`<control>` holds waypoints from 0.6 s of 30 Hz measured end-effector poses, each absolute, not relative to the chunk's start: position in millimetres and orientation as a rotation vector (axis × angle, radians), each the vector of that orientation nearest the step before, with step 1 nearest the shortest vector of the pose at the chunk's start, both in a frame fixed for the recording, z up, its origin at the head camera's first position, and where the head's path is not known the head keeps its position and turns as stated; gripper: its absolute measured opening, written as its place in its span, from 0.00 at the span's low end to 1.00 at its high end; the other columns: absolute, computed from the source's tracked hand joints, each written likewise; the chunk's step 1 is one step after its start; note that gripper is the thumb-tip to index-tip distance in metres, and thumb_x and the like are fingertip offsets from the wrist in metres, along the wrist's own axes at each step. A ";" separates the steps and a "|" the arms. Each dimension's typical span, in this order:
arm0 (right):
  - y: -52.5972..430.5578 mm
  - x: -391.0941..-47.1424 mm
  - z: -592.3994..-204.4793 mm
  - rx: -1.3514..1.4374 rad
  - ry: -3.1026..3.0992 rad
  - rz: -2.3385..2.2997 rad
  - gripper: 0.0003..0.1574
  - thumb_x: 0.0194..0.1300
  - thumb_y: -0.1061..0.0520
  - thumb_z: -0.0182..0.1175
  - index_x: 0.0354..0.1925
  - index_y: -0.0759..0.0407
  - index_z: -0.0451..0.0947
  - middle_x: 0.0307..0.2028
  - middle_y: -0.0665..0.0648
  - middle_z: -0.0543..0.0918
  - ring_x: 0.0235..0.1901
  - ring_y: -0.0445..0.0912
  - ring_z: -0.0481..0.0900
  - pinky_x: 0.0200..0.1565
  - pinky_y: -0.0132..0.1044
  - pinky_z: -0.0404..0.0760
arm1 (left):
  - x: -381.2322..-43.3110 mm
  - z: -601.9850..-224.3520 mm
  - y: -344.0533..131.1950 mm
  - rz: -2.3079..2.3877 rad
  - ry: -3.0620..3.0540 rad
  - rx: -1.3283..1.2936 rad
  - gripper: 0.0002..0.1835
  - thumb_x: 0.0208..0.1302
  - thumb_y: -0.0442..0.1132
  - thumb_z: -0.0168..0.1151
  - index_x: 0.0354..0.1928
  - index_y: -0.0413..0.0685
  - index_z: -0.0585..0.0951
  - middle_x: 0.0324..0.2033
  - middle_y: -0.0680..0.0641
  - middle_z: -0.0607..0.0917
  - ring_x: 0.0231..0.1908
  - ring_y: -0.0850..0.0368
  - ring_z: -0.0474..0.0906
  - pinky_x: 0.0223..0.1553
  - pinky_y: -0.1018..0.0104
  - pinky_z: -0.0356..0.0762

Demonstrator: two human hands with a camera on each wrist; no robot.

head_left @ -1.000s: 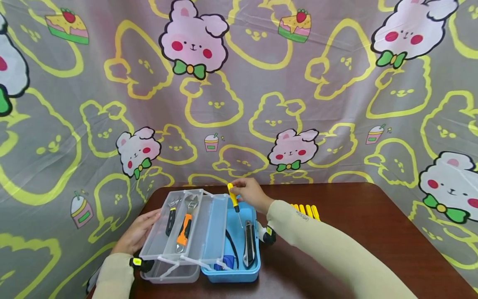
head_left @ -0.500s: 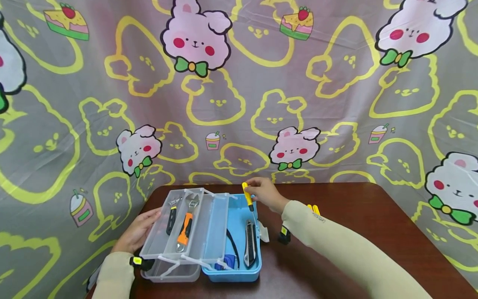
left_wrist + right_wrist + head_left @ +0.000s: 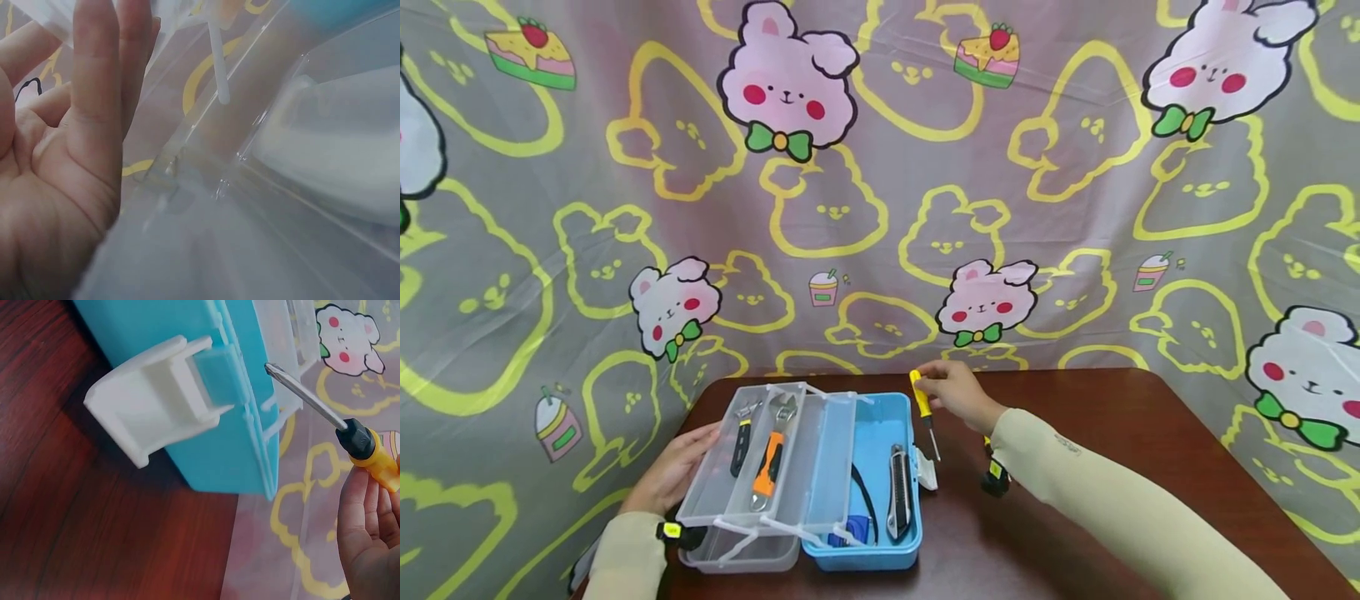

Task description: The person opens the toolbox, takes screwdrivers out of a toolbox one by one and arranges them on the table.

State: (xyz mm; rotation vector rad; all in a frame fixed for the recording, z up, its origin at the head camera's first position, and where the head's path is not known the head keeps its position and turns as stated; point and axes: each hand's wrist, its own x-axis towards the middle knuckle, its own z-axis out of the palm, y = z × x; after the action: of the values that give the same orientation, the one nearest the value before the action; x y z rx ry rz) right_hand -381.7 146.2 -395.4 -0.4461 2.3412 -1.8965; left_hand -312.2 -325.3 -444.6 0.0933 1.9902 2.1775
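Observation:
My right hand (image 3: 955, 390) holds a screwdriver (image 3: 922, 400) by its yellow handle, its shaft pointing down just outside the right wall of the blue toolbox (image 3: 861, 561). In the right wrist view, the Phillips tip of the screwdriver (image 3: 359, 440) overlaps the box's wall. My left hand (image 3: 673, 475) has its straight fingers against the left edge of the raised clear tray (image 3: 703, 500). In that tray lie an orange-handled adjustable wrench (image 3: 767, 471) and a smaller black-handled one (image 3: 742, 448). Inside the box are a utility knife (image 3: 898, 493), a black cord (image 3: 867, 493) and a blue object (image 3: 855, 529).
A white latch (image 3: 927, 472) sticks out from the box's right side. White hinge arms (image 3: 737, 533) join the trays. The brown table (image 3: 1075, 408) extends to the right, and a patterned curtain (image 3: 880, 200) hangs behind it. A bit of yellow (image 3: 987, 443) shows beside the right sleeve.
My right hand has carried the screwdriver from over the blue box to the right, past its wall. My left hand and the box have stayed in place.

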 end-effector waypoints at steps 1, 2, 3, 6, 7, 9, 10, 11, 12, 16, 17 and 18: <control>148.5 -381.2 -395.6 -0.443 2.340 -1.897 0.16 0.69 0.58 0.61 0.53 0.62 0.79 0.46 0.60 0.81 0.43 0.53 0.80 0.45 0.47 0.82 | -311.5 -444.9 -325.2 2.173 1.988 0.104 0.13 0.76 0.46 0.50 0.55 0.62 0.81 0.45 0.51 0.85 0.42 0.55 0.83 0.40 0.59 0.82; 150.9 -380.8 -396.1 -0.445 2.340 -1.897 0.16 0.69 0.58 0.61 0.53 0.62 0.78 0.46 0.60 0.81 0.43 0.53 0.80 0.45 0.47 0.82 | -310.9 -445.3 -325.4 2.171 1.982 0.118 0.14 0.76 0.45 0.50 0.55 0.62 0.81 0.44 0.51 0.86 0.42 0.55 0.83 0.39 0.60 0.82; 153.7 -380.4 -396.7 -0.448 2.340 -1.896 0.17 0.69 0.58 0.61 0.54 0.62 0.78 0.46 0.60 0.81 0.44 0.53 0.80 0.46 0.48 0.82 | -310.4 -445.5 -325.6 2.170 1.974 0.134 0.14 0.76 0.45 0.49 0.55 0.62 0.81 0.44 0.51 0.86 0.42 0.55 0.83 0.39 0.60 0.82; 162.2 -379.7 -397.2 -0.437 2.341 -1.898 0.19 0.69 0.57 0.61 0.56 0.62 0.77 0.48 0.59 0.80 0.44 0.53 0.79 0.46 0.47 0.81 | -309.0 -446.2 -326.5 2.172 1.955 0.186 0.15 0.77 0.43 0.48 0.56 0.60 0.81 0.44 0.51 0.86 0.42 0.55 0.83 0.38 0.60 0.82; 165.0 -379.4 -397.0 -0.432 2.346 -1.895 0.19 0.69 0.57 0.61 0.56 0.62 0.77 0.49 0.59 0.80 0.45 0.53 0.79 0.45 0.47 0.82 | -308.6 -445.9 -326.6 2.171 1.941 0.198 0.15 0.77 0.43 0.48 0.57 0.60 0.80 0.45 0.51 0.86 0.42 0.55 0.83 0.39 0.60 0.82; 170.6 -379.2 -396.0 -0.428 2.357 -1.890 0.20 0.69 0.56 0.60 0.57 0.63 0.77 0.50 0.60 0.79 0.45 0.53 0.78 0.45 0.46 0.82 | -308.1 -445.6 -326.6 2.176 1.932 0.202 0.15 0.77 0.43 0.48 0.57 0.59 0.80 0.45 0.50 0.86 0.43 0.55 0.83 0.39 0.60 0.82; 173.2 -379.0 -395.1 -0.417 2.365 -1.887 0.20 0.69 0.57 0.61 0.56 0.63 0.77 0.50 0.60 0.79 0.45 0.54 0.78 0.45 0.46 0.82 | -307.9 -445.5 -326.6 2.179 1.936 0.197 0.15 0.77 0.43 0.48 0.57 0.58 0.80 0.45 0.50 0.86 0.42 0.55 0.83 0.38 0.60 0.82; 176.2 -378.8 -394.4 -0.418 2.375 -1.881 0.21 0.69 0.57 0.60 0.57 0.64 0.76 0.51 0.61 0.79 0.46 0.54 0.78 0.45 0.46 0.82 | -307.8 -445.1 -326.4 2.178 1.940 0.185 0.15 0.77 0.43 0.48 0.57 0.59 0.81 0.44 0.50 0.86 0.42 0.55 0.83 0.38 0.60 0.82; 179.0 -378.6 -393.3 -0.411 2.378 -1.878 0.21 0.69 0.57 0.60 0.57 0.64 0.76 0.51 0.61 0.78 0.46 0.55 0.78 0.46 0.48 0.81 | -307.7 -444.7 -326.3 2.173 1.941 0.178 0.14 0.77 0.44 0.48 0.56 0.60 0.81 0.45 0.51 0.86 0.43 0.55 0.83 0.39 0.59 0.82; 191.3 -379.0 -390.0 -0.368 2.415 -1.847 0.23 0.69 0.56 0.61 0.58 0.64 0.75 0.52 0.62 0.78 0.46 0.54 0.78 0.48 0.49 0.81 | -307.9 -442.9 -325.6 2.160 1.957 0.166 0.16 0.77 0.45 0.48 0.59 0.58 0.80 0.45 0.51 0.86 0.43 0.54 0.83 0.40 0.58 0.82; 194.5 -379.1 -389.3 -0.356 2.421 -1.839 0.23 0.69 0.55 0.61 0.58 0.64 0.75 0.52 0.62 0.78 0.46 0.54 0.78 0.48 0.50 0.80 | -308.2 -442.3 -325.4 2.154 1.959 0.163 0.16 0.77 0.45 0.48 0.60 0.57 0.79 0.45 0.51 0.85 0.43 0.54 0.83 0.40 0.58 0.82; 197.6 -379.3 -388.6 -0.334 2.425 -1.833 0.23 0.69 0.54 0.61 0.58 0.63 0.75 0.52 0.62 0.78 0.45 0.54 0.79 0.48 0.51 0.80 | -308.5 -441.6 -325.1 2.151 1.958 0.162 0.17 0.77 0.45 0.48 0.61 0.56 0.78 0.45 0.51 0.85 0.44 0.54 0.83 0.41 0.57 0.82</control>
State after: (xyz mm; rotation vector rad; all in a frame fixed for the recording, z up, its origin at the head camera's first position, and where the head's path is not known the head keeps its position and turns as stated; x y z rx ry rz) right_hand -379.3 197.6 -388.6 -0.3341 2.4249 -1.8326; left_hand -308.5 -325.1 -441.6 0.1615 1.9585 2.1507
